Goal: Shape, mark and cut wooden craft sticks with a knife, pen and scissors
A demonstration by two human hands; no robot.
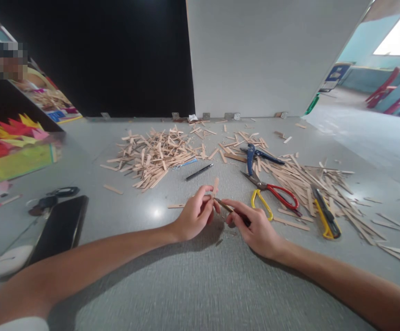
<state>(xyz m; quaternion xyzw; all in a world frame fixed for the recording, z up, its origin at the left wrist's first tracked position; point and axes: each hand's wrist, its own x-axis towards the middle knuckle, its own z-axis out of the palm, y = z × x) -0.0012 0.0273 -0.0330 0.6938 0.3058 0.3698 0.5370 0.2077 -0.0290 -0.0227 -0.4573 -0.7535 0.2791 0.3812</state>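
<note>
My left hand [193, 216] pinches a short flat wooden stick [215, 185] that stands up from between the fingertips. In my right hand [260, 230] is a slim, dark, pen-like tool [225, 206]. Its tip meets the stick at my left fingers; the exact kind of tip is too small to make out. Small shavings [220, 242] lie on the grey table below the hands. Beyond my fingers rests a black pen [200, 172]. Scissors with one red and one yellow handle [282, 195] lie open just past my right hand.
Heaps of wooden sticks lie at the back left [157, 154] and right [298, 177]. Blue-handled pliers [251, 158] and a yellow box cutter [326, 216] sit among them. At left are a black phone-like slab [60, 230] and colourful paper craft [14, 147]. A tall board [255, 55] stands behind.
</note>
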